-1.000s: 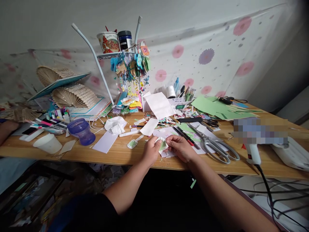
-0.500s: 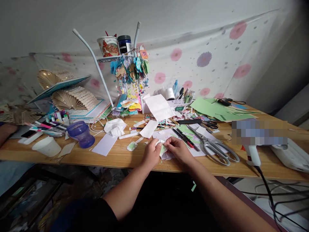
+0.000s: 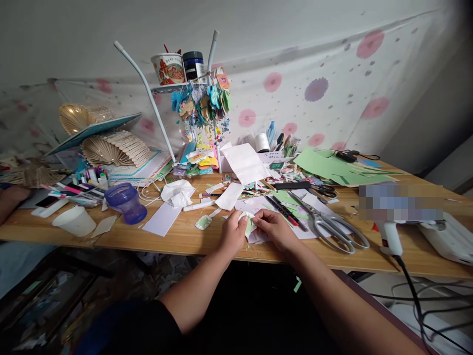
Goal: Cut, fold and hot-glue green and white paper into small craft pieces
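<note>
A small white and green paper piece [image 3: 249,226] is pinched between my two hands above the desk's front edge. My left hand [image 3: 233,231] grips its left side, thumb on top. On its right edge, the thumb and fingers of my right hand [image 3: 271,227] are closed. A similar green-centred paper piece with a white rim [image 3: 203,222] lies on the wood to the left. Just right of my hands are dark marker pens [image 3: 283,209] and large silver scissors [image 3: 328,226], resting on paper sheets.
A purple cup [image 3: 125,203], a white cup [image 3: 76,221] and crumpled tissue [image 3: 178,192] stand or lie to the left. Green paper [image 3: 325,165] is at the back right. A white-handled device [image 3: 390,236] with a black cord lies right. Another person's hand [image 3: 13,197] shows far left.
My hands stay together on the paper piece, which is turned slightly so more of its green face shows. The whole view has shifted a little.
</note>
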`<state>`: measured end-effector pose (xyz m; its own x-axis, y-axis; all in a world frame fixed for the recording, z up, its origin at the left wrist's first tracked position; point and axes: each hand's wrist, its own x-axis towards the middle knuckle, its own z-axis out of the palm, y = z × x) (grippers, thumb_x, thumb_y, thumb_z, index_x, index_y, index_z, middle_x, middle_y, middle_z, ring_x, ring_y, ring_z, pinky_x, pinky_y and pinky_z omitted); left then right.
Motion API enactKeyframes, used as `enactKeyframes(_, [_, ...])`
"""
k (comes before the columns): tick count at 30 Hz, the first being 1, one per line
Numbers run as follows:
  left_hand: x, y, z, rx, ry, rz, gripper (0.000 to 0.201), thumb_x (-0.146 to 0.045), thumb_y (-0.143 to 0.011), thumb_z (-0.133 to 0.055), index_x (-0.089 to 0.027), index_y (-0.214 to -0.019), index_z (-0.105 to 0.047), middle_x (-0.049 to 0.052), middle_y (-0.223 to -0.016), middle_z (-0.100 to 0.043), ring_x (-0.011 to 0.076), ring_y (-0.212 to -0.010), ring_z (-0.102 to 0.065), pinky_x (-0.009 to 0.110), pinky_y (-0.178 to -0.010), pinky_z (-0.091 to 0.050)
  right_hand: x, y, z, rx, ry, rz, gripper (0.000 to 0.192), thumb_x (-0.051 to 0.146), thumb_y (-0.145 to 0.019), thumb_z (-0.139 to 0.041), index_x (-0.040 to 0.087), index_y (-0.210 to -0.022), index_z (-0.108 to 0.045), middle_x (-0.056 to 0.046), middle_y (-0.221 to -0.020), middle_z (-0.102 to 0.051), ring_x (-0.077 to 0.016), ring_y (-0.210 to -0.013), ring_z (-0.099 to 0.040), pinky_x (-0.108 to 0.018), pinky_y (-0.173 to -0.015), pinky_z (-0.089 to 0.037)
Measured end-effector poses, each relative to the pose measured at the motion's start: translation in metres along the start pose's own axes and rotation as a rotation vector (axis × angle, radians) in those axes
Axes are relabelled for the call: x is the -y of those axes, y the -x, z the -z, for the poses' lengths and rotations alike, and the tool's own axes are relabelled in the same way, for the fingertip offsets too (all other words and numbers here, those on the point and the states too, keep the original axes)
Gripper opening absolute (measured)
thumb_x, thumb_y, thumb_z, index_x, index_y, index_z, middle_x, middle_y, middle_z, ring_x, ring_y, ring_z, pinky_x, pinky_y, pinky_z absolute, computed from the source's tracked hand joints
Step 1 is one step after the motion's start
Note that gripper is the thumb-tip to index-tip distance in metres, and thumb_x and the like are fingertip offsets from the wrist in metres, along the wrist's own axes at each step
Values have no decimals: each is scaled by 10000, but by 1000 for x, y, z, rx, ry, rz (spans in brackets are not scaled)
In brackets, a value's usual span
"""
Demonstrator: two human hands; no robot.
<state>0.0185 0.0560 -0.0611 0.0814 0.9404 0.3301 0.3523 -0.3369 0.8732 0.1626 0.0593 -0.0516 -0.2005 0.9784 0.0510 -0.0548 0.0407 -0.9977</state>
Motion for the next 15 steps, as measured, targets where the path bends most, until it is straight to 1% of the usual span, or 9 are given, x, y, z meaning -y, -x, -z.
enactKeyframes(3, [-1,1,0,11,-35,-9,216,-321,-873,-414,-184,-725,-492,-11,-665,-506,134,-630,-458,242,-582,-325,0,0,1,-1,29,11,360,453,-610,-745,178,-633,-512,49,-505,-520,-74,-425,-405,-213,-432,-299])
enactKeyframes(5, [-2,1,0,15,-28,-18,213,-321,-873,-415,-185,-730,-494,-11,-669,-509,133,-632,-461,241,-584,-326,-1,0,2,6,13,15,352,460,-622,-737,178,-640,-527,46,-510,-524,-80,-429,-411,-218,-434,-307])
enactKeyframes(8, [-2,1,1,9,20,-16,206,-318,-874,-417,-185,-743,-502,-10,-688,-520,132,-647,-474,237,-601,-345,-2,-1,4,25,-120,5,345,492,-689,-675,181,-628,-540,28,-519,-526,-105,-463,-459,-243,-474,-373])
enactKeyframes(10, [-1,0,1,17,48,-7,202,-320,-875,-416,-183,-763,-514,-8,-703,-534,132,-655,-486,236,-610,-356,-2,-1,4,25,-183,4,355,494,-711,-656,185,-594,-524,28,-505,-504,-108,-466,-460,-251,-489,-395])
enactKeyframes(12, [-1,0,0,33,47,-5,202,-326,-875,-417,-183,-779,-522,-7,-707,-541,133,-650,-488,236,-600,-352,-3,-2,2,4,-173,10,353,489,-704,-664,186,-591,-521,37,-489,-485,-101,-443,-442,-246,-471,-387])
enactKeyframes(15, [0,1,-1,43,6,-10,205,-329,-872,-421,-183,-761,-513,-13,-670,-517,128,-614,-460,237,-566,-326,-3,-3,0,-42,-89,11,342,486,-666,-699,183,-638,-543,48,-494,-493,-95,-419,-447,-234,-441,-369])
